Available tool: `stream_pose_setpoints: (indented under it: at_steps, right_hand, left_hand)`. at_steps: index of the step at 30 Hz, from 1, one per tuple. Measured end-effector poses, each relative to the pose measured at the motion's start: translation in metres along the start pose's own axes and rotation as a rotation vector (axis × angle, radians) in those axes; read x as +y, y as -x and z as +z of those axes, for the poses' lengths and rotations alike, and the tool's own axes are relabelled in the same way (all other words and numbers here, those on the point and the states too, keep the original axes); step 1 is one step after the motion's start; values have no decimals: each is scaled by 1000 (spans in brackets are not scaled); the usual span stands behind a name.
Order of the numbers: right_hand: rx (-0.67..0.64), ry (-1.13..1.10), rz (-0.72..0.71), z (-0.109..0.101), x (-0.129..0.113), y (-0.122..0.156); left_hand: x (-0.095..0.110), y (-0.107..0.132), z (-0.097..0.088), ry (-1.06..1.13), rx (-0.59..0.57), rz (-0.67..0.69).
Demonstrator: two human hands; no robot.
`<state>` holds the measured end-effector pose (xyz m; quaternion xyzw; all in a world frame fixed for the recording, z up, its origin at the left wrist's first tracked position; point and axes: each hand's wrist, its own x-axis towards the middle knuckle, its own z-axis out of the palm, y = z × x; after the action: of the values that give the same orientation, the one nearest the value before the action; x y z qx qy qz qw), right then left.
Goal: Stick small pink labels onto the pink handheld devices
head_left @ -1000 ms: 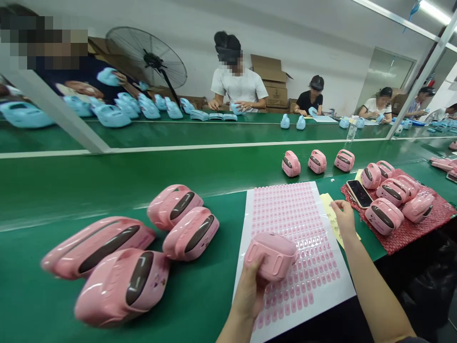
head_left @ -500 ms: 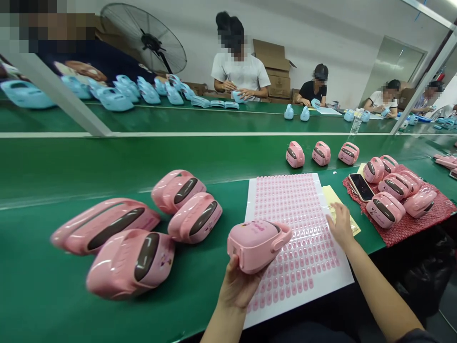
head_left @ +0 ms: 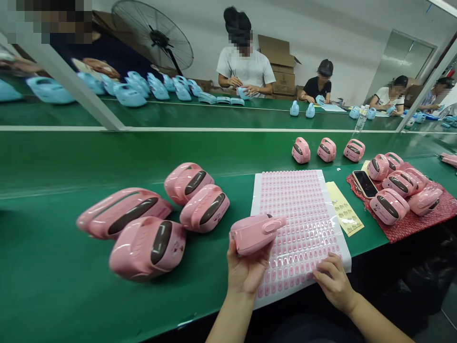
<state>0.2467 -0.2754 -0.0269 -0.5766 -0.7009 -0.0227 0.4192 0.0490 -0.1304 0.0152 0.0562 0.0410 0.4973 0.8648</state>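
Note:
In my left hand (head_left: 246, 271) is a pink plastic case with a handle (head_left: 254, 233), held from below with the thumb at its near end and tilted so that its side faces me. My right hand (head_left: 333, 281) rests at the lower right edge of a white sheet of small pink oval stickers (head_left: 293, 214). Its thumb and index fingertips are drawn together at the bottom row of stickers; whatever may be between them is too small to make out. Several like pink cases (head_left: 153, 247), with dark windows, lie left of the held one.
Right of the sheet lies a yellow sticker strip (head_left: 344, 209). Beyond it, a phone (head_left: 364, 184) and several pink cases (head_left: 389, 206) rest on red bubble wrap (head_left: 396, 233). Three pink cases (head_left: 326, 149) stand farther back. Across the bench, people handle blue cases (head_left: 130, 94).
My right hand has moved from the yellow strip down to the sheet's lower edge, fingers drawing in. My left hand has turned the pink case so its top tips away. The view has shifted slightly.

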Motion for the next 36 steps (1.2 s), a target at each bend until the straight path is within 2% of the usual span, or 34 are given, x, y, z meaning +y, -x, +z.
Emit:
stream_pose_setpoints:
  at_steps: [2,3,7,9,11,14,17,20,27,33,36]
  right_hand:
    - [14,-48,13,-3,-2,-2]
    - [2,-100,73,-5,-4,-4]
    - [-80,-493,494,-20,-15,-32]
    - [-45,-712,657,-24,-26,-55]
    - [39,-862,721,-23,-40,-81]
    - [101,-963,706,-18,-59,-111]
    - [42,-959,703,-12,-67,-124]
    - [1,-942,709,-9,-68,-124]
    - [206,-927,749,-7,-81,-120]
    - [271,-897,737,-7,-83,-117]
    - [238,-893,720,-8,-78,-115]
  left_hand:
    - [-2,0,-4,60,-36,-19]
    - [-4,1,-6,78,-58,-22]
    - [-19,6,-8,59,-244,-37]
    - [-28,10,-6,27,-358,-64]
    - [-37,15,-3,-4,-455,-86]
    - [-47,21,5,-35,-565,-104]
    - [-50,24,12,-38,-606,-114]
    - [-51,25,15,-45,-596,-126]
    - [-55,26,17,-36,-600,-143]
    - [-58,26,22,-16,-606,-126]
    - [-58,26,20,-20,-603,-125]
